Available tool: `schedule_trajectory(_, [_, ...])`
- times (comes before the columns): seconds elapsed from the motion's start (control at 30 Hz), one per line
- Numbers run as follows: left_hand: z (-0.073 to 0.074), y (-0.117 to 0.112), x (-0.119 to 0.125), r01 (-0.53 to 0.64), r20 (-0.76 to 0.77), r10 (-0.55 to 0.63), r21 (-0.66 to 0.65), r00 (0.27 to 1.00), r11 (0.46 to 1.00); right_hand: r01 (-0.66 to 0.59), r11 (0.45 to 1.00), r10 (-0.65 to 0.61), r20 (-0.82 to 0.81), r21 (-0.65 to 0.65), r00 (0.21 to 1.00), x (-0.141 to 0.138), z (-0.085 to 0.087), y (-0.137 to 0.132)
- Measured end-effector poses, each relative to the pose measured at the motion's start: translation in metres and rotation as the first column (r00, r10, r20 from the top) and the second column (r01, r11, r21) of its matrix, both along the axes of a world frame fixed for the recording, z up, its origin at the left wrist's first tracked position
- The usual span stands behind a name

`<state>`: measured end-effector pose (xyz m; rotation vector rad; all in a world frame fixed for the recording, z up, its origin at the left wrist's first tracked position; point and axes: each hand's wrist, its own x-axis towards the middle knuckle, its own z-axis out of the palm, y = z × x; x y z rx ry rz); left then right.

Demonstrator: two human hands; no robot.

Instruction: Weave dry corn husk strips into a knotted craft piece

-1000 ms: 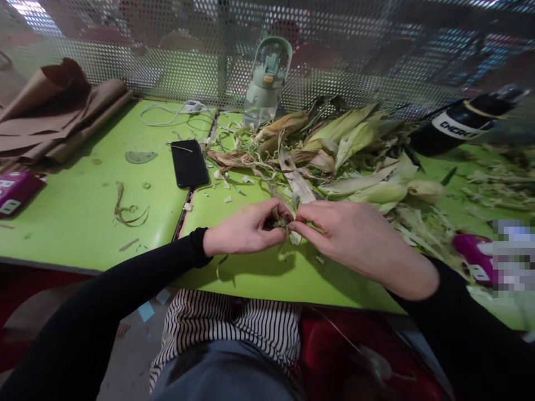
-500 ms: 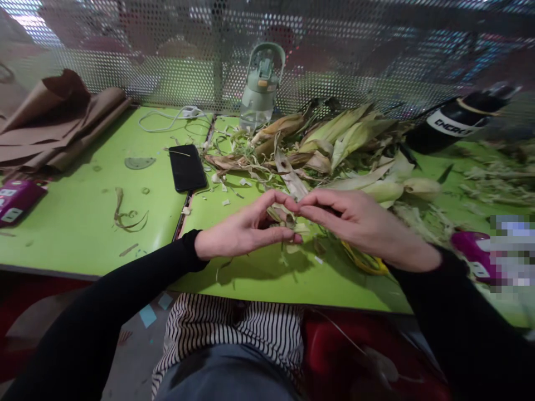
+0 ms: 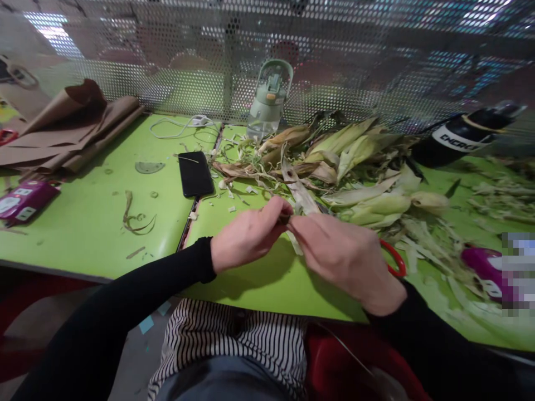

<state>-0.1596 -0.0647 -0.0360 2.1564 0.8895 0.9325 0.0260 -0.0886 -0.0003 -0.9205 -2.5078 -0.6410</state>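
In the head view, my left hand [image 3: 251,234] is closed in a pinch near the front of the green table. My right hand [image 3: 345,253] meets it fingertip to fingertip, also pinched. Between them is a piece of corn husk [image 3: 295,243], mostly hidden by the fingers; a pale end hangs below. Just behind the hands lies a long dry husk strip [image 3: 301,192]. A heap of corn husks [image 3: 349,147] spreads beyond it. Partly covered by my right hand, a red loop handle [image 3: 395,259], likely of scissors, shows at its side.
A black phone [image 3: 195,174] lies left of the hands, beside the table seam. Behind stand a pale green bottle [image 3: 267,106] and a tilted black bottle [image 3: 455,136]. Purple power strips [image 3: 31,201] sit at both sides. Brown paper [image 3: 83,131] is stacked at the left.
My fingers have closed over the husk piece, which showed between spread left thumb and fingers before. My right hand turned and came lower, uncovering the red handle. The whole view shifted slightly.
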Motion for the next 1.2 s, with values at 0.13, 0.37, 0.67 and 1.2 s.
schedule_trajectory(0.13, [0.008, -0.001, -0.004, 0.220, 0.187, -0.191, -0.152, 0.964, 0.964, -0.103, 0.860, -0.091, -0.348, -0.500, 0.933, 0.009, 0.013, 0.013])
schedule_trajectory(0.37, [0.018, -0.001, -0.006, 0.516, 0.586, -0.181, -0.476, 0.790, 0.712, -0.231, 0.615, -0.295, -0.491, -0.754, 0.820, 0.022, -0.001, 0.021])
schedule_trajectory(0.67, [0.015, 0.004, -0.002, 0.502, 0.643, 0.004, -0.602, 0.766, 0.621, -0.798, 0.451, -0.465, -0.868, -0.400, 0.172, 0.011, -0.016, 0.011])
schedule_trajectory(1.2, [0.004, 0.006, 0.004, 0.247, 0.517, 0.103, -0.563, 0.850, 0.789, -0.689, 0.429, -0.504, -0.788, -0.585, 0.355, 0.009, -0.058, 0.010])
